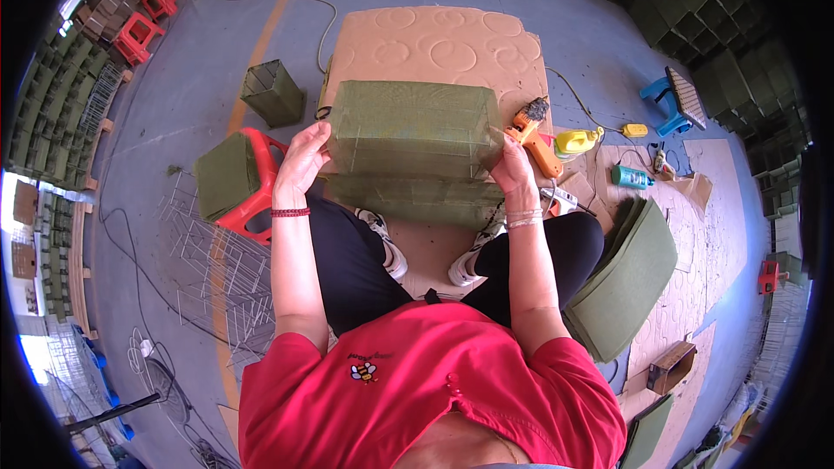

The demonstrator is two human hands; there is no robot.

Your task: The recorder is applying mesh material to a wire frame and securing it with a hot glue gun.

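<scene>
Between my hands a see-through dark green fabric sheet [413, 126] is stretched, its lower part hanging in a fold toward my feet. Thin straight lines like wire edges show through it. My left hand [306, 156] pinches its left edge with thumb and fingers. At the right edge, my right hand [514, 165] is closed on a corner of the same sheet. Behind it lies a tan padded board [434, 39] with raised circles. Close to my right hand rests an orange heat gun [540, 152] with a dark, clogged nozzle. A white-and-red glue gun [563, 200] lies below it.
A yellow bottle [575, 142] and a teal bottle [632, 177] stand or lie to the right, by stacked green panels [630, 282]. At left are a green box [274, 94], a red stool [261, 182] bearing green sheets, and wire frames [217, 269]. Cables cross the floor.
</scene>
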